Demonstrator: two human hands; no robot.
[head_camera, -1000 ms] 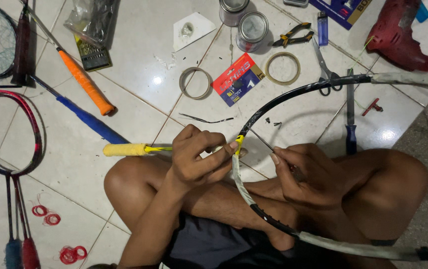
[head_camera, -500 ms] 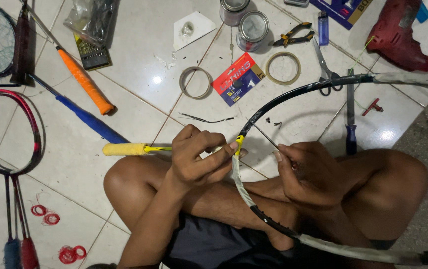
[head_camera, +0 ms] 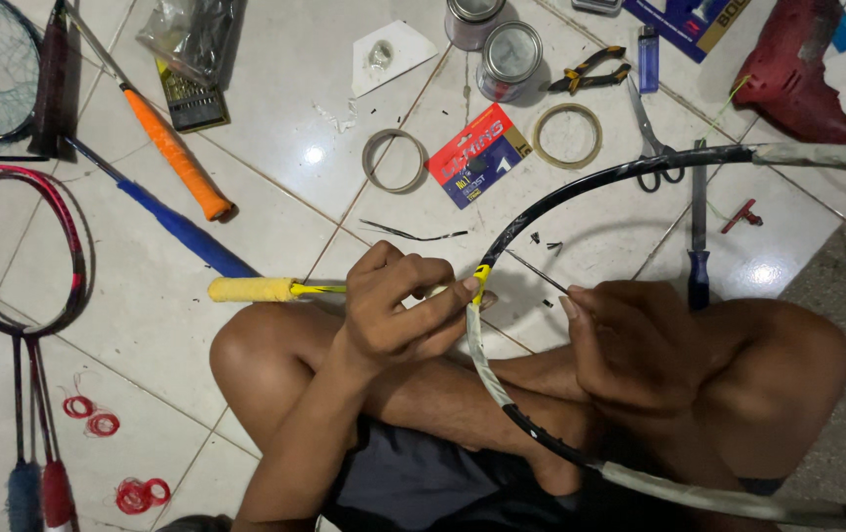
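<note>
Racket frame [head_camera: 581, 182] arcs across the lap, unstrung. Left hand [head_camera: 398, 310] pinches the rim at its yellow band, fingers [head_camera: 443, 296] pressed tight against the frame. Right hand [head_camera: 640, 345] sits just beside it, fingers curled, possibly nipping a thin dark sliver [head_camera: 539, 271] — hard to tell. Yellow-handled tool [head_camera: 251, 289] lies just left of the left hand on the floor [head_camera: 275, 187].

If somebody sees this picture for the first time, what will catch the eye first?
Most likely the unstrung racket frame curving across the person's crossed legs at centre, pinched by the left hand at a yellow mark, with the right hand beside it. Then the tools around: an orange-handled racket upper left, a red drill upper right.
</note>
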